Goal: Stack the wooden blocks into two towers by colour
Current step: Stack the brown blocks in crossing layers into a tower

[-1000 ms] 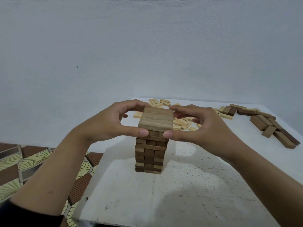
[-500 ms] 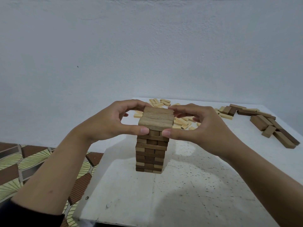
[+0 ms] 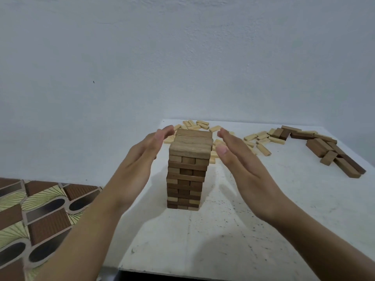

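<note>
Tower (image 3: 187, 173) upright on table (image 3: 263, 230); my hands flank its top, holding nothing.

Left hand (image 3: 142, 157) and right hand (image 3: 243, 165): fingers straight, palms facing in, each just beside the tower's top layer with a narrow gap. Risk 1: an uneven press from one palm would slide the upper layers, which already look slightly off-line. Risk 2: light blocks (image 3: 199, 125) lie behind the tower, so a forearm reaching past could clip it. Dark blocks (image 3: 334, 157) well right of the tower: safer reach. No light tower begun.
</note>
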